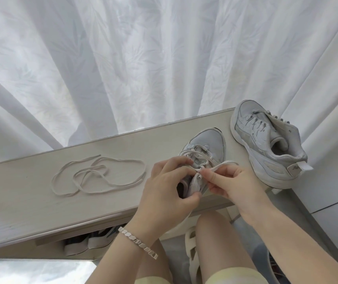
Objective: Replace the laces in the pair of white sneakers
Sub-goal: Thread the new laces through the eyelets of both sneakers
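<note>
a: item one, near sneaker [207,143]; on the bench top [30,201], toe pointing away; left hand [170,181] curled round its collar, gripping; right hand [231,181] pinching the lace [223,163] by the eyelets.
b: item two, loose lace [98,175]; coiled at left, well apart; second sneaker [266,140] on its side, right.
a: likely risk: the pinch slips and the lace backs out; or an eyelet gets skipped.
</note>
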`<state>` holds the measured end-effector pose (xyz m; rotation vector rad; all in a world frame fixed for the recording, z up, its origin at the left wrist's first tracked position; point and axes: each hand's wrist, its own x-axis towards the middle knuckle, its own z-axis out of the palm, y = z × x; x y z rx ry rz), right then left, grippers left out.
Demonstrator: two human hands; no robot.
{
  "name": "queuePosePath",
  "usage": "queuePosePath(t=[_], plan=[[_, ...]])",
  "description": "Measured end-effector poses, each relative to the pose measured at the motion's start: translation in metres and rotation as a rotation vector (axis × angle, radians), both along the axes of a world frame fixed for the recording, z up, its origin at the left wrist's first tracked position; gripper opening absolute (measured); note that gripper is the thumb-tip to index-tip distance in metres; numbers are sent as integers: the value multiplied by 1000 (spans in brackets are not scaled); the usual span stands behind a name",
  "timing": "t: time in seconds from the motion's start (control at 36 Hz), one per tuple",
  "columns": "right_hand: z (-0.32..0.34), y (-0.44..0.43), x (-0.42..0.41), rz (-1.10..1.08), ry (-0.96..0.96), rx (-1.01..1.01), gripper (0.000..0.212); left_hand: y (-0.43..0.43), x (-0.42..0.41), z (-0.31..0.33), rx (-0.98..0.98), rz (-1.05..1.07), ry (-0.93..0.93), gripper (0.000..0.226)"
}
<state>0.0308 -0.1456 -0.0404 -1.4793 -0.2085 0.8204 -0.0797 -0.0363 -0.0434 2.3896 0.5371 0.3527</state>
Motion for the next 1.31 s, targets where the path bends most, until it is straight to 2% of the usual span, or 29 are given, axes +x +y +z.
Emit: queuePosePath(t=[0.08,0.19,0.33,0.42,0.5,0.61,0.75,0.86,0.97,1.11,1.22,1.31], plan=[[-2,-1,-6,-25,-70,46,10,-1,-1,-1,-1,2,-9,30],[-5,-4,-14,-16,-386,13,15,-3,-2,-1,3,4,-28,28],[-9,-11,-19,48,-499,-64,10,-2,0,0,-58,41,-40,26],[-10,-12,-17,-19,-785,-76,13,-2,6,2,-141,102,-52,22],[-10,-5,-5,113,-1017,-31,25,-2,12,2,-224,144,-64,21],[-8,8,15,350,-1078,-122,30,4,16,2,-254,146,-67,23],[-10,15,28,319,-1135,-23,17,6,14,3,-239,89,-16,21],[-17,18,27,260,-1234,21,20,6,13,1,-235,105,-28,22],[-29,21,24,155,-1224,93,23,5,18,-2,-301,148,-80,19],[-19,19,11,111,-1187,236,8,5,22,-4,-306,206,-100,19],[19,8,-10,82,-1006,464,13,6,27,-6,-319,254,-111,24],[46,-9,-20,32,-1022,631,12,7,30,-8,-303,278,-129,26]])
